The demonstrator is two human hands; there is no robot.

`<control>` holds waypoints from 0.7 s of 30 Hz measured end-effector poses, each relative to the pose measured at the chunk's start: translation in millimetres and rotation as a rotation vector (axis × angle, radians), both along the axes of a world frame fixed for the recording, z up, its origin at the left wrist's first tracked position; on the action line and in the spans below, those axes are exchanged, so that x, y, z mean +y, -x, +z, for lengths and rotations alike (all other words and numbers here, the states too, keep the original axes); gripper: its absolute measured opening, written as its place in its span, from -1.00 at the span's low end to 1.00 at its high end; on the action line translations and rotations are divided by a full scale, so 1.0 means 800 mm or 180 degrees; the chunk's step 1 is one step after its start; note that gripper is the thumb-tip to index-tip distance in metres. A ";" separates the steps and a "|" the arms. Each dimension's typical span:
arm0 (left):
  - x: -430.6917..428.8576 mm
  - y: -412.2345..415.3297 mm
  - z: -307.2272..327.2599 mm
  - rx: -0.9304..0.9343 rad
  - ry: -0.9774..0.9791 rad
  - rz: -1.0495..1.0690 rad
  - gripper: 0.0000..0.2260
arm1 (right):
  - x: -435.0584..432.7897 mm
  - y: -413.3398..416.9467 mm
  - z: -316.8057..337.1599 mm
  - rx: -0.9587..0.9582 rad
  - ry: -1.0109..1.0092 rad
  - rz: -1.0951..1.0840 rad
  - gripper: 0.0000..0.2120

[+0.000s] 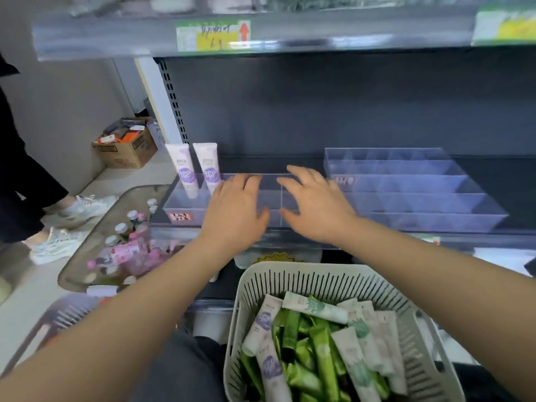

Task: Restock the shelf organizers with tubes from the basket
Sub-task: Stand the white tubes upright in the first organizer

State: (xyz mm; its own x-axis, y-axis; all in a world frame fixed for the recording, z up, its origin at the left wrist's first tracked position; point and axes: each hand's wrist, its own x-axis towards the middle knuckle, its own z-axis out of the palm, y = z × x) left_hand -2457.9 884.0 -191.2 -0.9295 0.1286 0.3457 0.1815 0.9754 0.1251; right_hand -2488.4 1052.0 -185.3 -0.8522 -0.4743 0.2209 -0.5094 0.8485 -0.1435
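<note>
Basket: a pale slotted plastic basket (327,281) is nearest to the camera, low and right of the middle, below both forearms.
Tubes in basket: many lie in a loose heap, green tubes (322,352) in the middle, white tubes with green print (317,308) across the top and right side, and white tubes with a purple print (262,323) at the left side.
Tubes and hands: the heap lies nearer to the camera than both hands and well apart from them; no hand touches it.
Left hand: the left hand (235,210) is palm down with the fingers straight and a little spread. It holds nothing and is over the middle part of the left organizer; I cannot tell if it touches it.
Right hand: the right hand (316,207) is also palm down, fingers wide apart, holding nothing, over the right end of the same organizer.
Left organizer: a clear plastic organizer (174,208) with dividers stands on the shelf (290,236).
Standing tubes: two white tubes with purple print (185,169) stand upright, cap down, side by side in its left compartments, just beside the left hand on its left.
Right organizer: a second clear organizer (435,219) with rows of compartments stands on the same shelf, right of the right hand.
Floor at left: a tray (75,265) with small bottles (121,230) and pink packs.
Further left: the white sneakers (87,204) of another person, and behind them an open cardboard box (127,152) by the wall.
Upper shelf: a blurred price label (213,34) on its front edge.
</note>
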 end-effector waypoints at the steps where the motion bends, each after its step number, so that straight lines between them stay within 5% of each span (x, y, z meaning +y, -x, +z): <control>1: 0.008 -0.007 -0.009 -0.0059 -0.0011 -0.0042 -0.47 | 0.008 -0.008 -0.007 -0.0003 0.0015 0.0008 -0.40; 21: 0.051 -0.054 -0.181 -0.1395 -0.0075 -0.0048 -0.60 | 0.042 -0.118 -0.178 -0.0980 -0.0077 0.0091 -0.55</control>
